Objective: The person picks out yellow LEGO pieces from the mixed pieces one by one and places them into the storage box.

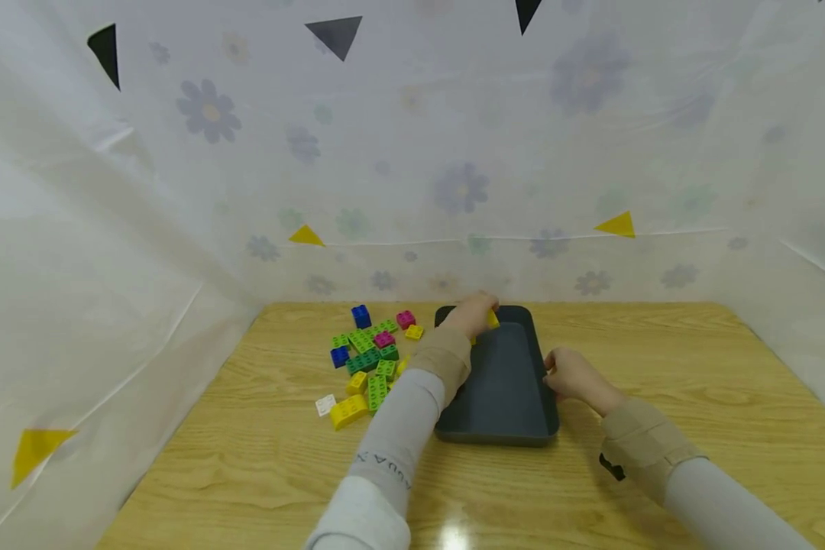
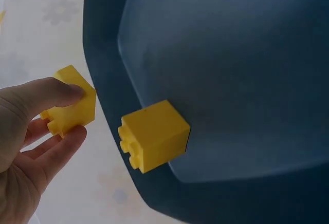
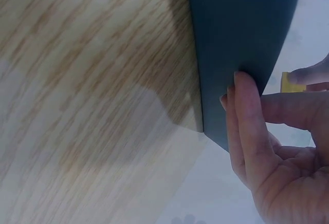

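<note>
My left hand (image 1: 469,313) is over the far left part of a dark grey tray (image 1: 502,440). Between thumb and fingers it pinches a yellow toy building brick (image 2: 74,106), its studs turned toward the palm. A second yellow brick (image 2: 157,136) lies on its side inside the tray, by a far corner. At the tray's right side, my right hand (image 1: 577,376) holds the edge. Its fingers (image 3: 247,100) lie against the outer wall, while the thumb reaches over the rim and is partly hidden.
Left of the tray lies a loose group of bricks, among them a lime green brick (image 1: 377,391), a blue brick (image 1: 360,316), a magenta brick (image 1: 406,319) and a white brick (image 1: 325,405). My left forearm hides some of them. A flower-patterned curtain (image 1: 412,191) hangs behind the wooden table (image 1: 660,336).
</note>
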Available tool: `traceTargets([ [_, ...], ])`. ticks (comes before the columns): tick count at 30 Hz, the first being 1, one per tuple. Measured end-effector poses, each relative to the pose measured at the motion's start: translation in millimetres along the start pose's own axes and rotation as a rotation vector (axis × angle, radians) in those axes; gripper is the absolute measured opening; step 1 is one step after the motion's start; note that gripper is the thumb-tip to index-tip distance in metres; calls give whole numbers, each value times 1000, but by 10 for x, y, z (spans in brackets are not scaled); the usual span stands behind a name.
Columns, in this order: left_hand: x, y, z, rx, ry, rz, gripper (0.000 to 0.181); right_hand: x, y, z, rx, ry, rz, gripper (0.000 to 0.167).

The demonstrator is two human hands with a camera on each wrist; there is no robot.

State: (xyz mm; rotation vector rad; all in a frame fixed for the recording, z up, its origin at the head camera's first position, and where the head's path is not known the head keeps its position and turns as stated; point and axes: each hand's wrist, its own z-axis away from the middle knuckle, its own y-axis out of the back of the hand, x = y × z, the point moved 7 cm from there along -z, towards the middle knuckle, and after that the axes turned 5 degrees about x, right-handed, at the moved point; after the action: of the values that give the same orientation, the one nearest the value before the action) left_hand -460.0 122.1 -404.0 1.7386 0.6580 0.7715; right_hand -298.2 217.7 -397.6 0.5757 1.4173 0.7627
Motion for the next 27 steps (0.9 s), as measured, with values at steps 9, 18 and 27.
traceTargets([
  [9, -16, -332, -131, -94, 20, 47, 27, 10, 2, -18, 2, 3, 5, 24],
  [18, -313, -1243, -532, -87, -19, -82, 33, 31, 0, -24, -1, -12, -5, 27],
  [27, 414, -51, 313, -213, 69, -32, 29, 28, 5, -17, -3, -22, -4, 29],
])
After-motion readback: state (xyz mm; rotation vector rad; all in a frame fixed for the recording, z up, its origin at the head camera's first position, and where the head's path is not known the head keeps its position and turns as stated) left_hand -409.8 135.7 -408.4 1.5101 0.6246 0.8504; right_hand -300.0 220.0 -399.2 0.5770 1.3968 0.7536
